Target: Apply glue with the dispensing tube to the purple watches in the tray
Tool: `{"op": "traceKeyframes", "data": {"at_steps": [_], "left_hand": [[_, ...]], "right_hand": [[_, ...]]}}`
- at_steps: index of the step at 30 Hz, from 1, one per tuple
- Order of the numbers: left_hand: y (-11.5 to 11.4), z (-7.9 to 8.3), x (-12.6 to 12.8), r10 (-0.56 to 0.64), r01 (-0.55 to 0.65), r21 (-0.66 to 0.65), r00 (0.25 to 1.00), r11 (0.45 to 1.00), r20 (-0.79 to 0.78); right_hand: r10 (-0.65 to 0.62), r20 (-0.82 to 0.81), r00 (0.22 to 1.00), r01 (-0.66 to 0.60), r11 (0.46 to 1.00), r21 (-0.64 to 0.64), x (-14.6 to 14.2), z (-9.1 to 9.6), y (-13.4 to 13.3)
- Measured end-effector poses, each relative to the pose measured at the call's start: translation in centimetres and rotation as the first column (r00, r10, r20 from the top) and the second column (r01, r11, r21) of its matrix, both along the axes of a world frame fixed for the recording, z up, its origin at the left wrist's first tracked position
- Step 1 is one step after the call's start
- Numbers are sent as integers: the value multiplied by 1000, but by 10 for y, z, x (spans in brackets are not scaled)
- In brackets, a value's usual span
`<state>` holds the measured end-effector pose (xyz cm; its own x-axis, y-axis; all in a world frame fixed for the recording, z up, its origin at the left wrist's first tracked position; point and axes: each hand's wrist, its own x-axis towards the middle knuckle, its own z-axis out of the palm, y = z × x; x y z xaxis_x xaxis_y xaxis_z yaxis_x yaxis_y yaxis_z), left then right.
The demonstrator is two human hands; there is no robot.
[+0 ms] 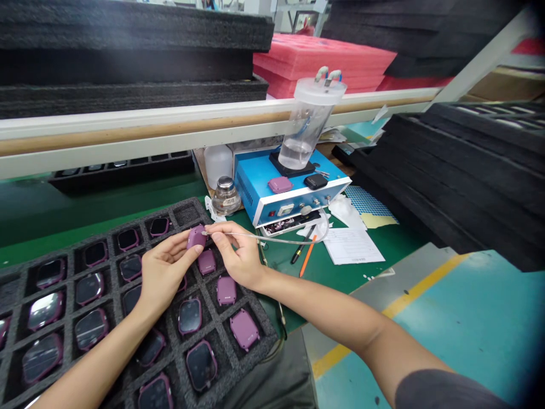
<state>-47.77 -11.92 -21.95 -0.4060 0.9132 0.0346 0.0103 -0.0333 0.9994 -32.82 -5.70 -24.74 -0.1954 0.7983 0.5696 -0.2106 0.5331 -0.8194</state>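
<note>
A small purple watch case is pinched between the thumb and fingers of my left hand, above a dark foam tray. My right hand grips the end of a thin clear tube, its tip at the case's upper right edge. Whether the tip touches the case I cannot tell. The tube loops back to the front of a blue dispenser box. In the tray below lie several purple watches, some screen up, such as one watch, others back up, such as another.
A clear cylinder with liquid stands on the box, beside a purple case and a black case. A glass jar, an orange pen and paper lie nearby. Black foam stacks stand right.
</note>
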Motion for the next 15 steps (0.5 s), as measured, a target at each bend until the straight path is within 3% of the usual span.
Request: {"op": "traceKeyframes", "data": {"at_steps": [15], "left_hand": [[1, -1, 0, -11, 11, 17, 1000, 1000, -1]], "right_hand": [[-3, -3, 1000, 3, 1000, 10, 0, 0, 0]]}}
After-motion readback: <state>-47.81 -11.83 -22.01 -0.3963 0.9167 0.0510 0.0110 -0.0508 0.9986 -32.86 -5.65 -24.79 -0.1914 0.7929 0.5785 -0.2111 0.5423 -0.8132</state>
